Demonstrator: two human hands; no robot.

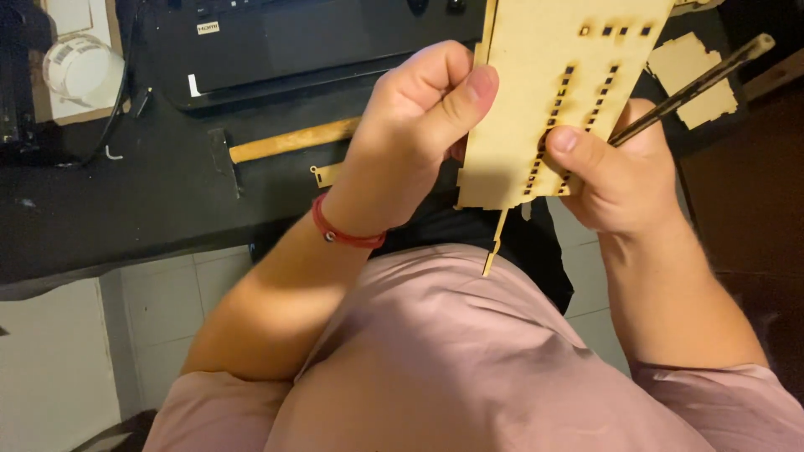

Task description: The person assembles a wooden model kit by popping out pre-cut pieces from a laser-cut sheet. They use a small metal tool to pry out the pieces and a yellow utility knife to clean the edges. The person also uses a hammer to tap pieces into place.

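A flat, pale wooden panel [548, 75] with rows of small laser-cut slots is held up in front of me above my lap. My left hand [414, 125], with a red band at the wrist, pinches the panel's left edge between thumb and fingers. My right hand [615, 172] grips the panel's lower right part, thumb pressed on the slotted rows. A thin dark stick [703, 79] also runs out of my right hand toward the upper right. A narrow wooden strip [496, 243] hangs down from the panel's bottom edge.
A black table [109, 197] lies beyond my hands. On it are a hammer with a wooden handle [289, 141], a small cut wooden piece [327, 174], a dark laptop [301, 42], a white tape roll [79, 67] and another wooden panel [695, 71] at the right.
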